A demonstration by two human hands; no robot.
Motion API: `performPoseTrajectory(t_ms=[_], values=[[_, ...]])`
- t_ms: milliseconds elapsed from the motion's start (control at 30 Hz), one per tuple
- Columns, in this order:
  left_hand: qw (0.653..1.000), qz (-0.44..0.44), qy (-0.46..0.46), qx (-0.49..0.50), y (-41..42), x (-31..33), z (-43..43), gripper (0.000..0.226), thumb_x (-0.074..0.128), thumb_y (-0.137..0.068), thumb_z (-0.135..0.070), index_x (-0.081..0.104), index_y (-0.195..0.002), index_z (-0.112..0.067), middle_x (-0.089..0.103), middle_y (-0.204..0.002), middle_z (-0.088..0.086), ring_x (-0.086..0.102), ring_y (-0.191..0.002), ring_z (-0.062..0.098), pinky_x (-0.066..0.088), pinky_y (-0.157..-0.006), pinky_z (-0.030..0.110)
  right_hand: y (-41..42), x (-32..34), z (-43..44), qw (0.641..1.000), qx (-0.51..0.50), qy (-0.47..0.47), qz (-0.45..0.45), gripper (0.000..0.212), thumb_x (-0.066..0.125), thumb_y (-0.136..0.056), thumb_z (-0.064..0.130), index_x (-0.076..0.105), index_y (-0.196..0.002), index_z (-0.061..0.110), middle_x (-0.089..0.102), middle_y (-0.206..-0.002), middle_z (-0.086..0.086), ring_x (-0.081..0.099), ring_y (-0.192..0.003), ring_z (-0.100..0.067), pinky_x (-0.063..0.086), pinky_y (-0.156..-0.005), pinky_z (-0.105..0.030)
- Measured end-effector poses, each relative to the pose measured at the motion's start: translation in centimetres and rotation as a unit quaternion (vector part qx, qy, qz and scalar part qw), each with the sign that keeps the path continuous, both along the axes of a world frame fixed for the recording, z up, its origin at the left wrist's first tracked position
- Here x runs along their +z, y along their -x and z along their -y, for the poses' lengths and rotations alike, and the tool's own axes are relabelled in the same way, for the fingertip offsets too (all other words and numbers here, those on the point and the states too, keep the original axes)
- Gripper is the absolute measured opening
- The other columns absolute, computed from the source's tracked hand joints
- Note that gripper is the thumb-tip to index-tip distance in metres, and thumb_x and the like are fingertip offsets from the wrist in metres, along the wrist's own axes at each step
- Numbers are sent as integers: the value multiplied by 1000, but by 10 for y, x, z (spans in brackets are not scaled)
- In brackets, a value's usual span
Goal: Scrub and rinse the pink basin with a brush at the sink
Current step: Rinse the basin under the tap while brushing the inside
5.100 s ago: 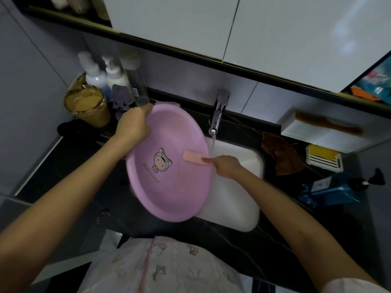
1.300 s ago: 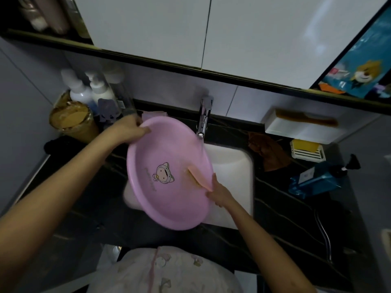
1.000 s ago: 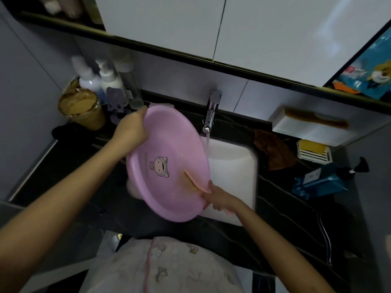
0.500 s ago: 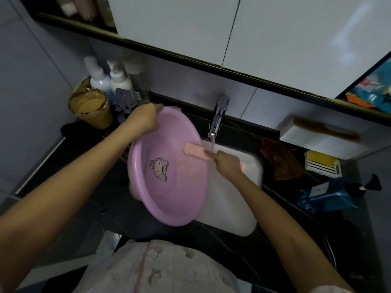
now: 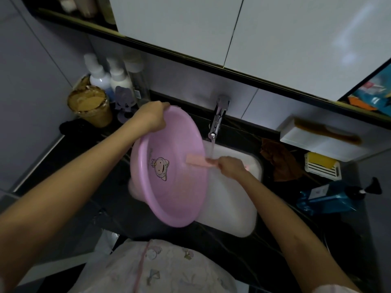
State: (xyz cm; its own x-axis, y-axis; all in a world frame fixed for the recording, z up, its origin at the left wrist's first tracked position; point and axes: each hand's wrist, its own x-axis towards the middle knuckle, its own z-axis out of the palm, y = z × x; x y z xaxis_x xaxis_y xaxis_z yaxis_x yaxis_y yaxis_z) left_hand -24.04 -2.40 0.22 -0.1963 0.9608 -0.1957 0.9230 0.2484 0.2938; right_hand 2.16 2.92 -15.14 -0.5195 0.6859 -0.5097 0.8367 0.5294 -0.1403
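The round pink basin (image 5: 177, 191), with a cartoon figure printed on its bottom, is tilted on edge over the left side of the white sink (image 5: 237, 208). My left hand (image 5: 151, 117) grips its upper rim. My right hand (image 5: 231, 166) grips the handle of a pink brush (image 5: 197, 160), whose head lies against the basin's inner wall near the right rim. Water runs from the chrome tap (image 5: 218, 119) just behind the brush.
Pump bottles (image 5: 110, 81) and a brown tub (image 5: 91, 108) stand at the back left of the dark counter. A brown cloth (image 5: 281, 163), a yellow soap in a white dish (image 5: 321, 166), a blue bottle (image 5: 330, 199) and a white box with a comb (image 5: 321, 136) are at right.
Over the last second the brush went from the basin's lower right wall up to its upper right side. In the last half second the basin and both hands barely shifted.
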Motion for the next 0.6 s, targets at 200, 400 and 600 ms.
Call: performPoseTrajectory(t_ms=[200, 400, 600], values=[[1000, -5, 8, 6, 2, -4, 3, 59, 50, -81, 2, 43, -137, -12, 57, -119, 19, 56, -107, 34, 46, -82, 36, -6, -13, -6, 999, -12, -35, -24, 44, 28, -98, 50, 35, -141, 45, 58, -112, -7, 58, -104, -28, 36, -74, -30], [1000, -13, 3, -2, -2, -3, -1, 52, 50, -80, 2, 49, -130, -11, 59, -111, 17, 57, -99, 34, 48, -76, 37, -5, -10, -4, 998, -4, 64, 13, 45, 32, -98, 46, 42, -141, 37, 55, -129, -9, 56, -109, -29, 35, -75, -28], [1000, -8, 9, 9, 1, -4, 2, 59, 48, -81, 3, 43, -138, -11, 57, -120, 19, 55, -109, 36, 47, -86, 38, 4, -22, -6, 992, -100, 67, -45, 49, 31, -96, 51, 50, -136, 28, 58, -114, -7, 56, -100, -24, 35, -74, -28]])
